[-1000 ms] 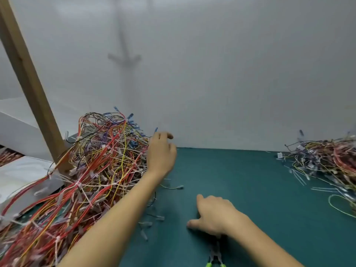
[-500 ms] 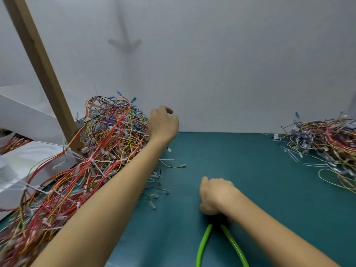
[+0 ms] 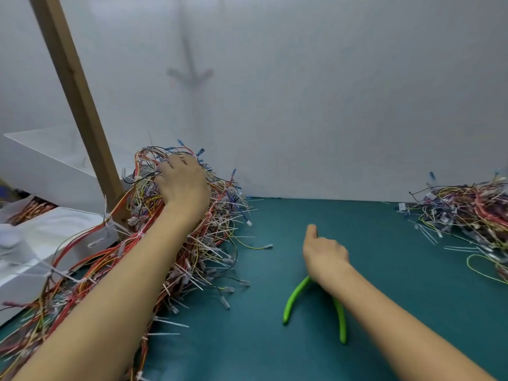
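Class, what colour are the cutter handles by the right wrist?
The cutter handles are bright green, seen in the head view.

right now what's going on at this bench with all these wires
A person's left hand reaches into the top of the big wire tangle on the left. The right hand rests on the teal mat over the head of the green-handled cutters. A second wire pile lies far right.

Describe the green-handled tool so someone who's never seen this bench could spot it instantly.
On the teal mat, between the left wire heap and the right wire heap, find the right hand. The tool lies beneath its wrist, head hidden. Its green handles splay apart, thicker than any wire.
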Available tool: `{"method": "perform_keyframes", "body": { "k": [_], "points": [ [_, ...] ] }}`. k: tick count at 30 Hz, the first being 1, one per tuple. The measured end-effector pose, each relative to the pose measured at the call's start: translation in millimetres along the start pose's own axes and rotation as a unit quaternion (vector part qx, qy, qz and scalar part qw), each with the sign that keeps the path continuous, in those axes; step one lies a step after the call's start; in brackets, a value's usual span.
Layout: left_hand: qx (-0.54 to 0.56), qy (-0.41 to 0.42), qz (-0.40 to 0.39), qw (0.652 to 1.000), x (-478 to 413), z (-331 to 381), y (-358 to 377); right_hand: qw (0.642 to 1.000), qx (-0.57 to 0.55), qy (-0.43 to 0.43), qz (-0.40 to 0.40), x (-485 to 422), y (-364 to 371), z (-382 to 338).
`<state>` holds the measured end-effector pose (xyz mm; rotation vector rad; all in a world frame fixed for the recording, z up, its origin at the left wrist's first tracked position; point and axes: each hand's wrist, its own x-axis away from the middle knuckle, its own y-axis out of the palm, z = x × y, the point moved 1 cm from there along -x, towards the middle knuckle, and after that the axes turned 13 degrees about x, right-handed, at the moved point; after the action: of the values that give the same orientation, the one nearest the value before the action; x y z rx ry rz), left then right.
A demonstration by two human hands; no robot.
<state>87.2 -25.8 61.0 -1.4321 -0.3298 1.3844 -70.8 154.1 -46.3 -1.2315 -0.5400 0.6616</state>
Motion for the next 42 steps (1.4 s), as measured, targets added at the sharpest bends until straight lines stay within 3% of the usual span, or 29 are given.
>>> {"method": "perform_keyframes", "body": {
  "k": [5, 10, 12, 14, 16, 18, 21, 24, 25, 27, 29, 31, 32, 33, 34, 36, 38, 40, 42],
  "points": [
    [-0.091, 0.015, -0.088, 0.992, -21.9, -1.8, -7.8, 0.996, -0.021, 0.082, -0.020, -43.4, 8.5, 38.4],
    [-0.205, 0.101, -0.079, 0.970, -28.0, 17.2, -10.9, 0.994, 0.015, 0.106, -0.039, -64.5, 19.5, 82.3],
    [-0.199, 0.126, -0.101, 0.967, -31.5, 27.1, -8.8, 0.993, 0.038, 0.102, -0.042, -67.8, 23.0, 94.6],
    [-0.116, 0.127, -0.110, 0.979, -36.9, 36.3, -8.1, 0.994, 0.050, 0.091, -0.033, -70.2, 27.2, 102.2],
    [0.032, 0.092, -0.115, 0.989, -40.2, 48.8, -12.8, 0.996, 0.051, 0.070, -0.027, -70.7, 29.6, 105.2],
    [0.165, 0.052, -0.124, 0.977, -43.2, 62.6, -17.2, 0.996, 0.061, 0.055, -0.041, -67.7, 29.4, 101.8],
    [0.391, -0.020, -0.139, 0.910, -43.9, 83.9, -14.5, 0.996, 0.067, 0.053, -0.025, -61.8, 22.8, 92.8],
    [0.534, -0.043, -0.080, 0.841, -41.3, 101.5, -11.8, 0.993, -0.083, 0.022, 0.082, -57.7, -0.9, 83.1],
    [0.553, -0.026, -0.061, 0.831, -37.9, 107.8, -11.7, 0.979, -0.174, -0.006, 0.110, -56.2, -13.7, 78.3],
    [0.592, 0.032, -0.052, 0.804, -26.5, 122.7, -10.6, 0.912, -0.369, -0.051, 0.173, -49.9, -45.1, 66.2],
    [0.608, 0.094, -0.077, 0.785, -9.1, 137.8, -8.8, 0.794, -0.570, -0.064, 0.200, -42.7, -79.7, 57.1],
    [0.610, 0.165, -0.116, 0.766, 10.3, 148.1, -2.9, 0.669, -0.721, -0.080, 0.162, -39.1, -107.1, 57.8],
    [0.612, 0.198, -0.135, 0.754, 19.2, 151.2, 0.3, 0.635, -0.755, -0.089, 0.142, -38.7, -115.2, 61.1],
    [0.608, 0.225, -0.155, 0.745, 26.2, 153.2, 3.2, 0.626, -0.763, -0.093, 0.134, -38.6, -119.6, 65.1],
    [0.600, 0.249, -0.177, 0.739, 31.3, 154.5, 6.3, 0.639, -0.750, -0.090, 0.145, -40.5, -120.1, 69.4],
    [0.586, 0.280, -0.231, 0.724, 34.9, 154.1, 12.0, 0.693, -0.688, -0.057, 0.206, -46.5, -114.1, 76.3],
    [0.599, 0.261, -0.269, 0.707, 32.2, 149.7, 15.6, 0.716, -0.645, -0.004, 0.266, -53.7, -106.0, 85.2],
    [0.603, 0.223, -0.254, 0.722, 25.1, 139.6, 19.7, 0.716, -0.628, 0.052, 0.301, -58.7, -102.1, 98.7],
    [0.576, 0.196, -0.232, 0.759, 15.6, 122.2, 26.3, 0.714, -0.612, 0.101, 0.326, -61.7, -103.0, 115.9]
  ]
}}
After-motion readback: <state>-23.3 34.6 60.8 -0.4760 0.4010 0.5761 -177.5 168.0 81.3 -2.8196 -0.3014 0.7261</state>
